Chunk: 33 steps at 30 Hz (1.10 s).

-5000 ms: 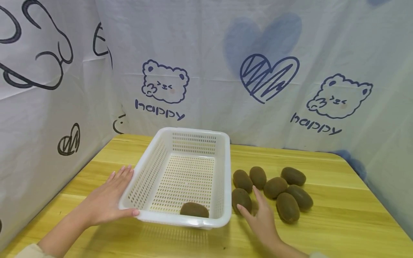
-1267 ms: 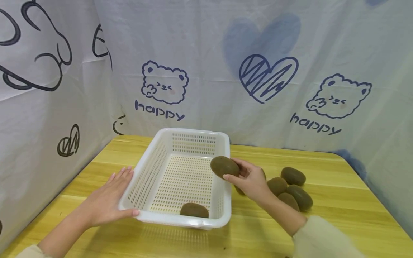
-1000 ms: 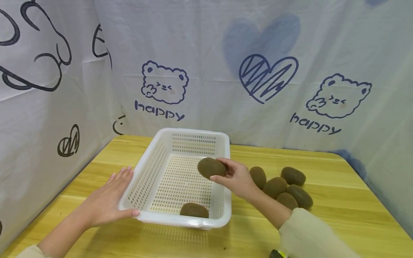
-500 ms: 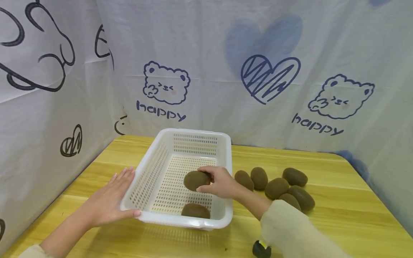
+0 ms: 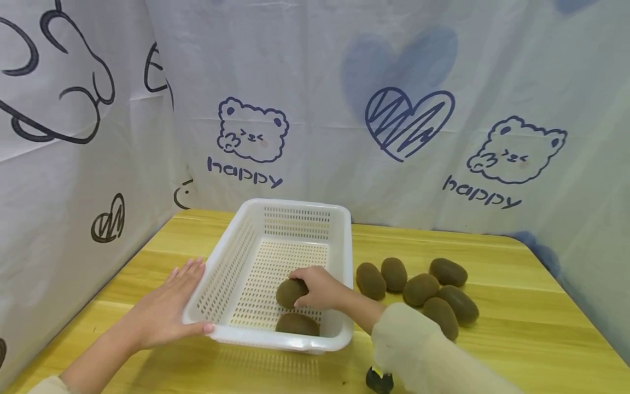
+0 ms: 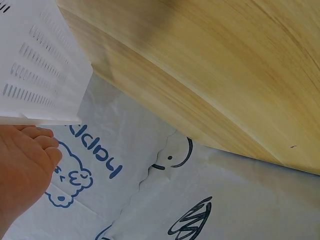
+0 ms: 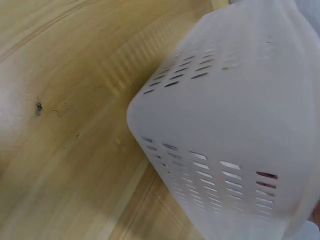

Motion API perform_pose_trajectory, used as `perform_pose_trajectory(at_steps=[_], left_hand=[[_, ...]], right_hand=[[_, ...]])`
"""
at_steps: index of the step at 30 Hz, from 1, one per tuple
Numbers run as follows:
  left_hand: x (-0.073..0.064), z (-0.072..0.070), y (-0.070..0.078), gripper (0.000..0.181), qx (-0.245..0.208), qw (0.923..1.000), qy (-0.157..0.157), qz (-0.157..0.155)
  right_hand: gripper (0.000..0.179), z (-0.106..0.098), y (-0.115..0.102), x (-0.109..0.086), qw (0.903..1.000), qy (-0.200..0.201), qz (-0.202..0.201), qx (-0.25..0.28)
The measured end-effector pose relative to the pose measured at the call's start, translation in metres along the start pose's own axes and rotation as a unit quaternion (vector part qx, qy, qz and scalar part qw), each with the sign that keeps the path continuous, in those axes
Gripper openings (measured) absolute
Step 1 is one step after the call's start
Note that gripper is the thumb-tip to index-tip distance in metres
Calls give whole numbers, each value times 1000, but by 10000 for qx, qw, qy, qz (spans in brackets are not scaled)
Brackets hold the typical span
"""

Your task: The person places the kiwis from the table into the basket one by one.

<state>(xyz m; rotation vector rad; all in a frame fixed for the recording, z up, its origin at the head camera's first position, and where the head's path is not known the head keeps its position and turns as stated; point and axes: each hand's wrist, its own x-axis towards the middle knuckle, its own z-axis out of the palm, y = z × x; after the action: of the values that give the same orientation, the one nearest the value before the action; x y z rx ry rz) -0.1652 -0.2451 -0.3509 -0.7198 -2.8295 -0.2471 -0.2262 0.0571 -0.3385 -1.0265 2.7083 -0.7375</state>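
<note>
A white perforated plastic basket point(image 5: 325, 343) stands on the table, tilted slightly in the head view. Inside it, my right hand point(image 5: 322, 289) grips a brown kiwi point(image 5: 289, 294) low over the basket floor, just behind a second kiwi point(image 5: 297, 324) at the near wall. Whether the gripped kiwi touches the floor I cannot tell. My left hand point(image 5: 164, 309) rests against the basket's left rim, fingers extended along the side and thumb at the near corner. In the right wrist view the basket wall point(image 7: 240, 120) hides the right hand's work.
To the right of the basket, several kiwis point(image 5: 421, 289) lie in a loose group on the yellow wood-grain table point(image 5: 517, 350). A black item with a yellow patch point(image 5: 379, 380) shows beneath the right sleeve point(image 5: 413, 339). White printed cloth point(image 5: 315, 180) hangs behind and at the sides.
My right hand has picked up a kiwi from the group on the table, carried it left over the basket's right rim and lowered it inside, towards the near end. My left hand has stayed put.
</note>
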Motion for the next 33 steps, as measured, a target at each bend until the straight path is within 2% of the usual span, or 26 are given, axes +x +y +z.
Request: perform_pose_trajectory(at_steps=[7, 15, 18, 22, 26, 29, 33], left_hand=[[-2, 1, -2, 106, 33, 10000, 59, 61], [-2, 2, -3, 106, 21, 9999, 89, 59], [-3, 1, -3, 106, 20, 10000, 80, 49], [-3, 0, -2, 106, 17, 10000, 44, 37], [-1, 0, -1, 106, -38, 10000, 11, -16], [-1, 0, 0, 106, -56, 10000, -28, -46], [-1, 0, 1, 106, -41, 10000, -29, -39]], right_hand=[[42, 6, -4, 2, 9993, -237, 231, -168], [33, 0, -6, 3, 9938, -487, 686, -724], [29, -4, -6, 2, 9925, -521, 690, -864], [24, -8, -5, 0, 9933, -462, 479, -945], [20, -10, -2, -3, 9956, -235, 24, -904], [21, -11, 1, -8, 9966, 65, -335, -749], [26, -14, 3, -16, 9954, 620, -548, -487]])
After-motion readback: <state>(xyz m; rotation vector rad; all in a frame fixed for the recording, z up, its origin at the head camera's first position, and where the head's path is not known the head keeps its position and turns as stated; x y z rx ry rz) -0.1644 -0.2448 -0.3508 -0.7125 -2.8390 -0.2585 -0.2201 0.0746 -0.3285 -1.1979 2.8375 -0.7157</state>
